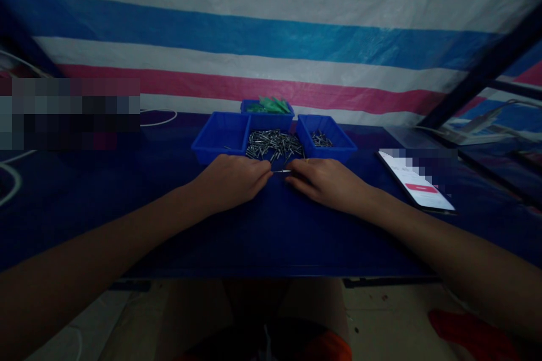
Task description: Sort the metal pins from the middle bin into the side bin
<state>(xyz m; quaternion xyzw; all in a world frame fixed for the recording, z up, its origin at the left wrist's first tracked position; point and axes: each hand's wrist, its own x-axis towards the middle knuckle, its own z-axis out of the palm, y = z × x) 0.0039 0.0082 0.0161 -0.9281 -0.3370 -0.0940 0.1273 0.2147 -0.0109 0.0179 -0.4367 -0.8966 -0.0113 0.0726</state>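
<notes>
Between my two hands a thin metal pin (281,171) lies level, looking like a rivet, brighter and thicker toward its right. My left hand (235,179) is closed in a pinch at the pin's left end. At the other end the thumb and fingers of my right hand (324,180) pinch it; the fingertips partly hide it. Just beyond my hands a loose pile of similar metal pins (275,143) lies on the blue table (271,236). A blue bin (332,152) on the right holds some metal pins too.
On the left stands another blue bin (222,129), with a small thin piece near its front. A back bin (271,121) holds green pieces (273,104). A lit phone (417,186) lies right of my right hand. White cables (158,118) lie left. A striped sheet (271,39) hangs behind.
</notes>
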